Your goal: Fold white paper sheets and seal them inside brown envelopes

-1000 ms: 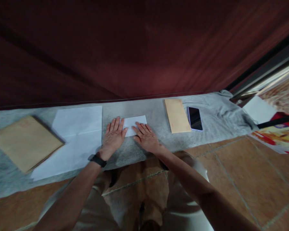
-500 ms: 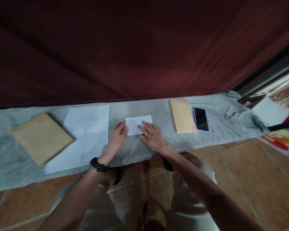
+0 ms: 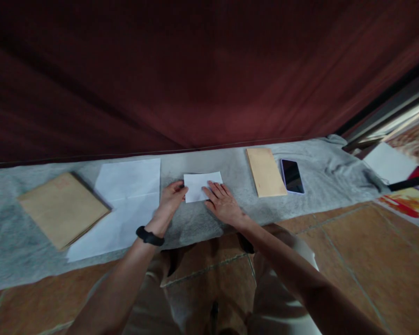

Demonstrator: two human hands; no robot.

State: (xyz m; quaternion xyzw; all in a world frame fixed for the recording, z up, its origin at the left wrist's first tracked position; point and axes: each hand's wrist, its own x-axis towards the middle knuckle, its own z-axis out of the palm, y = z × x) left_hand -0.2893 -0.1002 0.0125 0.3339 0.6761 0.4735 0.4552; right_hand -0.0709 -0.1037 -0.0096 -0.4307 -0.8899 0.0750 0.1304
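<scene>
A small white rectangle of folded paper (image 3: pixel 196 185) lies on the grey cloth in front of me. My left hand (image 3: pixel 172 194) pinches its left edge, thumb on top and the fingers partly hidden beneath. My right hand (image 3: pixel 222 201) rests flat over the paper's right part, fingers stretched out and a little apart. To the left, large white sheets (image 3: pixel 132 186) lie spread out with a crease across them. A stack of brown envelopes (image 3: pixel 63 207) overlaps their left side.
Right of my hands lie a narrow stack of tan envelopes (image 3: pixel 266 172) and a phone (image 3: pixel 292 176) in a pale purple case. The grey cloth (image 3: pixel 209 158) covers a long narrow surface against a dark red curtain (image 3: pixel 209 93). Tiled floor (image 3: pixel 356 251) shows below its front edge.
My left thumb and fingers have closed over the paper's left edge, where they were beside it before. The right hand stays flat on the paper. The whole view has shifted slightly.
</scene>
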